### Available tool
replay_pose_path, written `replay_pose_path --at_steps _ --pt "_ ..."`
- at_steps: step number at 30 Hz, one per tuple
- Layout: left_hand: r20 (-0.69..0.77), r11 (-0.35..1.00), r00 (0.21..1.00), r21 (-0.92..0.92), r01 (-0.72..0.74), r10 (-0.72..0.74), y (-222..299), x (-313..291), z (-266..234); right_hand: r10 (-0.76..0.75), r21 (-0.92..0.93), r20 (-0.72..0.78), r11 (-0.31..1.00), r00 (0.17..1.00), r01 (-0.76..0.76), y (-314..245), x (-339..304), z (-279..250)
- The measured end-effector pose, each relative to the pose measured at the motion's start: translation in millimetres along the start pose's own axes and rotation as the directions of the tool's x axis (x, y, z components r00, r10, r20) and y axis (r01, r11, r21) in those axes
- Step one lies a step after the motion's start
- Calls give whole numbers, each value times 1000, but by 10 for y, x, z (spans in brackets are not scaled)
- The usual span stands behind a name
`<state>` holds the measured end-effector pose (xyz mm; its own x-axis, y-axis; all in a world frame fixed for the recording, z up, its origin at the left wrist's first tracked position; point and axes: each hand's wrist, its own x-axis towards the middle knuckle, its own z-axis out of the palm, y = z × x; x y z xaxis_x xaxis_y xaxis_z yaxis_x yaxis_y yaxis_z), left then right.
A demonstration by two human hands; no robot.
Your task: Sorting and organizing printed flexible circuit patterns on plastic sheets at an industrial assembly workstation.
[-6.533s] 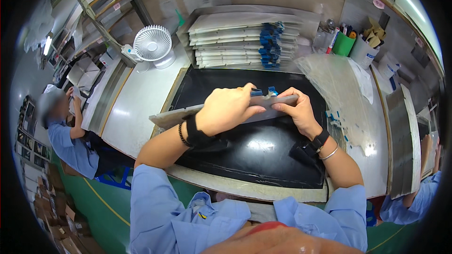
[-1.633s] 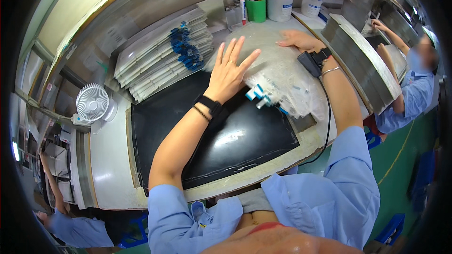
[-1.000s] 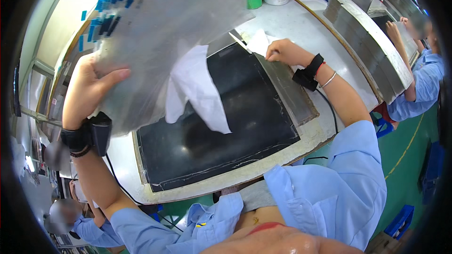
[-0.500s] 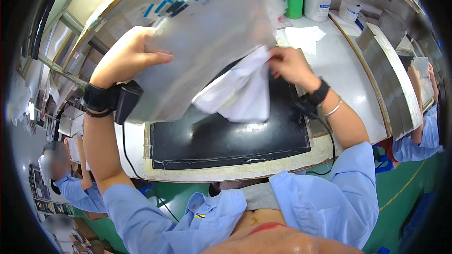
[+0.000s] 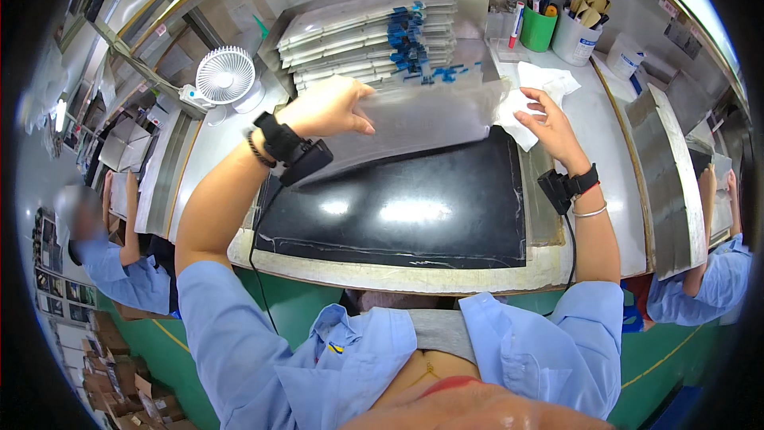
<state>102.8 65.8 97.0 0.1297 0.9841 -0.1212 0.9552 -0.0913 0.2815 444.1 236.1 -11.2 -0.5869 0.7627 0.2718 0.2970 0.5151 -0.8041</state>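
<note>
My left hand is closed at the left part of a clear, greyish plastic sheet with small blue tabs along its far edge. The sheet is tilted and partly blurred, over the far part of a black mat. At the sheet's right end, my right hand has its fingertips on a crumpled white cloth. Both wrists carry black straps with small corded boxes. Behind the sheet rises a stack of clear-wrapped flat pieces with blue tabs.
White crumpled paper lies beyond my right hand. At the back stand a green pen cup, a white tub of tools and a red-and-white marker. A white fan is at left. Co-workers sit on both sides.
The plastic sheet has moved away from me and lower, uncovering the stack and fan behind it. The white cloth, spread over the mat before, is now bunched at the sheet's right end.
</note>
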Motion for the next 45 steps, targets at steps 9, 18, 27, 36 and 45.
replay_pose_path --at_steps 9,18,27,36,45 --pt "-162 969 985 245 -17 59 15 16 398 -165 279 94 951 982 133 -214 -45 525" --pt "-369 964 921 263 -28 127 575 -103 721 -154 452 100 887 983 92 -564 -218 881" --pt "-440 971 892 238 10 98 422 -142 704 -6 733 195 666 981 -142 -376 -117 877" --pt "-620 965 752 38 -258 226 647 -447 514 -16 614 314 766 949 -191 -425 -254 854" --pt "-735 391 -38 403 -827 677 1424 -1906 -54 -61 504 285 859 957 -95 -492 -345 801"
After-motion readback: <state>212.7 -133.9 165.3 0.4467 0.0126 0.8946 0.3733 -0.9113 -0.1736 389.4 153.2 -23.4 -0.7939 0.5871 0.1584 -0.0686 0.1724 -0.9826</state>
